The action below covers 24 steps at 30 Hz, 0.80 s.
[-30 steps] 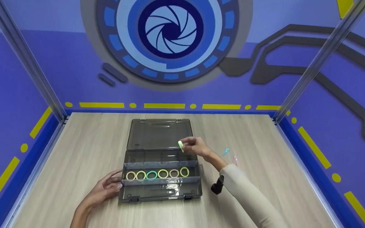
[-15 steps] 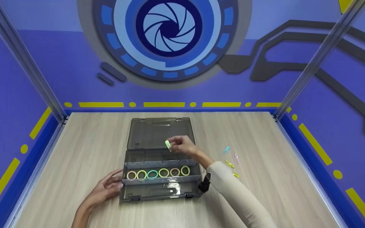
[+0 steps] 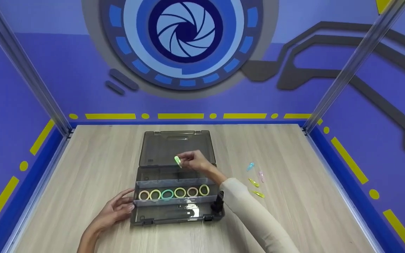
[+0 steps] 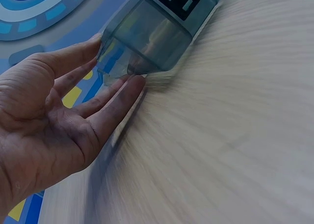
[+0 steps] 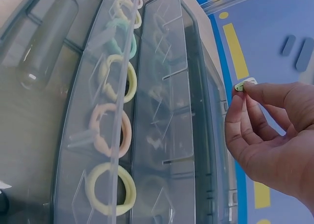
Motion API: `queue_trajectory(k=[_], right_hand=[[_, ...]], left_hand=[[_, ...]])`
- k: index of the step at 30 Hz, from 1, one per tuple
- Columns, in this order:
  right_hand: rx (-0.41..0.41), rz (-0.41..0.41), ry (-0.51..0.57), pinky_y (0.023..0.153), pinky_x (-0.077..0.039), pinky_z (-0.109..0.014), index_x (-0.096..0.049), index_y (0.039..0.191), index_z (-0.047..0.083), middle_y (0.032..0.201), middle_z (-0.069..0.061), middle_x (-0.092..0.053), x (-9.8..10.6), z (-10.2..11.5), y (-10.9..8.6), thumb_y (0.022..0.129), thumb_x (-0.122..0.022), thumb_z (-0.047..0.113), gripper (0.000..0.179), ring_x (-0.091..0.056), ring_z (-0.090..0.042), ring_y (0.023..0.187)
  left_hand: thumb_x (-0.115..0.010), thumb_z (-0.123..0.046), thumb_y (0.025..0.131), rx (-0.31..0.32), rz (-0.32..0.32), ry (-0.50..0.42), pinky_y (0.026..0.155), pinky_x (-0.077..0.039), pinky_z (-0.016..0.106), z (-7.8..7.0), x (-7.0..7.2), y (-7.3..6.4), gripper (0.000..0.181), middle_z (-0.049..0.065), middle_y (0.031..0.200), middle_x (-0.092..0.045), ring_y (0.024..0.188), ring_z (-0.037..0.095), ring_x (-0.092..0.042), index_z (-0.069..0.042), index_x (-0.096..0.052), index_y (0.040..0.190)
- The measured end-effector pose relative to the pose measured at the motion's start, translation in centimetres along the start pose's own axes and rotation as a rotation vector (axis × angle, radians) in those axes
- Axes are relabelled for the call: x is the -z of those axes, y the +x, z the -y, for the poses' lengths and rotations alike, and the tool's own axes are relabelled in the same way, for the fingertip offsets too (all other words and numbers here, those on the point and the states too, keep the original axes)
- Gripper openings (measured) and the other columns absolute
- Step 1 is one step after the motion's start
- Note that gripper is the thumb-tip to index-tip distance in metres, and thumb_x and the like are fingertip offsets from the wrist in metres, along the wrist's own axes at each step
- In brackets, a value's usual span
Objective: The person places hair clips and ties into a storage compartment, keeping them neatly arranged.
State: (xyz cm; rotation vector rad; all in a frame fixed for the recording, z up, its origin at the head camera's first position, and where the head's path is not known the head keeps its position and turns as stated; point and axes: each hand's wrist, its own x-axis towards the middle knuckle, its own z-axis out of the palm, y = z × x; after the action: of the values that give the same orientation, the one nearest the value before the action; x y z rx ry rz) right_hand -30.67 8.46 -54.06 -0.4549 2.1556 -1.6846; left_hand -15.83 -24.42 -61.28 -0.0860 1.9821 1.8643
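Observation:
A smoky, see-through divided box (image 3: pixel 164 213) lies on the table with its lid (image 3: pixel 174 147) folded back. Coloured hair ties (image 3: pixel 180 193) stand in a row in its middle compartment. Above the lid and rear compartment, my right hand (image 3: pixel 195 161) pinches a light green hair clip (image 3: pixel 177 160) between thumb and fingertips. The right wrist view shows the clip (image 5: pixel 240 86) mostly covered by the fingers. My left hand (image 3: pixel 113 211) rests against the box's left side. In the left wrist view its fingers (image 4: pixel 117 106) are extended and touch the box's corner.
To the right of the box lie a blue hair clip (image 3: pixel 250 166), a pink hair clip (image 3: pixel 261 176) and two yellow ones, including a yellow hair clip (image 3: pixel 254 182). Upright dividers (image 3: pixel 188 182) part the box. Patterned blue walls (image 3: pixel 83 77) and metal posts enclose the table (image 3: pixel 93 158).
My right hand has moved left with the green hair clip, from the lid's right edge to over its middle. The yellow clips are uncovered. My left hand stays in place.

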Motion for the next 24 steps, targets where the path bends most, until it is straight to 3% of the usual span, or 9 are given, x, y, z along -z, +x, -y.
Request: queue_trajectory(k=[5,15,18,24], right_hand=[[0.016,0.026,-0.025,0.063,-0.050,-0.018,-0.068,0.123,-0.010,0.097,-0.023,-0.074,-0.7,0.2,0.3,0.090,-0.063,-0.008,0.033,-0.059,-0.008,0.072],[-0.012,0.071,0.070,0.071,-0.058,-0.020,-0.065,0.125,-0.012,0.098,-0.021,-0.073,-2.7,-0.4,1.4,0.090,-0.061,-0.012,0.036,-0.064,-0.008,0.076],[-0.002,0.068,0.078,0.074,-0.060,-0.024,-0.065,0.124,-0.014,0.099,-0.027,-0.072,-3.3,-0.6,1.7,0.089,-0.061,-0.013,0.035,-0.064,-0.008,0.075],[0.004,0.073,0.000,0.075,-0.062,-0.030,-0.068,0.120,-0.012,0.105,-0.033,-0.072,-5.0,-0.6,2.0,0.089,-0.063,-0.013,0.031,-0.065,-0.008,0.075]], left_hand=[[-0.067,-0.022,0.100,0.019,-0.025,0.009,0.103,-0.055,0.042,0.0,-0.1,0.0,0.075,0.028,0.151,-0.044,0.123,0.019,-0.060,-0.009,-0.027,0.161],[-0.066,-0.021,0.101,0.015,-0.012,-0.012,0.103,-0.056,0.042,0.0,-0.2,-0.1,0.075,0.029,0.151,-0.044,0.120,0.016,-0.061,-0.009,-0.025,0.162],[-0.066,-0.020,0.101,0.009,-0.005,-0.014,0.103,-0.056,0.041,0.0,-0.2,0.0,0.075,0.029,0.152,-0.043,0.121,0.016,-0.060,-0.008,-0.024,0.162],[-0.067,-0.021,0.100,0.024,-0.023,-0.014,0.104,-0.055,0.041,0.0,-0.3,-0.1,0.075,0.029,0.152,-0.043,0.122,0.017,-0.060,-0.010,-0.027,0.161]])
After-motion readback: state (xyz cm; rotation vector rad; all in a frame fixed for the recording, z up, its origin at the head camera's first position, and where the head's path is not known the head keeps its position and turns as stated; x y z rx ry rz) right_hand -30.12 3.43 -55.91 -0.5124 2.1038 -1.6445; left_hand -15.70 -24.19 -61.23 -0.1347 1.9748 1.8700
